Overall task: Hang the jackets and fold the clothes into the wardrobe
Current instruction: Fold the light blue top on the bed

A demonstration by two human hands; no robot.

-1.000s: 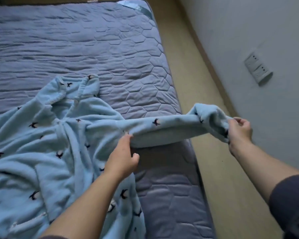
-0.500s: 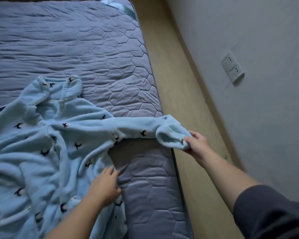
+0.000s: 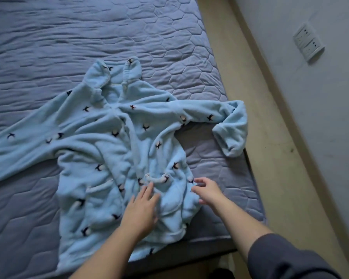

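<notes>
Jacket [image 3: 109, 141] lies on mattress [image 3: 89, 37], left hand [image 3: 141, 210] flat on it, right hand [image 3: 207, 191] loose-fingered at its edge.

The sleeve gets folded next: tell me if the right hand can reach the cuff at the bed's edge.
Probably yes. The right hand looks empty, and only bare mattress lies between it and the cuff, which lies on top, uncovered.

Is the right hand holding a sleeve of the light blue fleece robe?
No: the right hand is by the lower side of the robe; the sleeve lies apart from it.
</notes>
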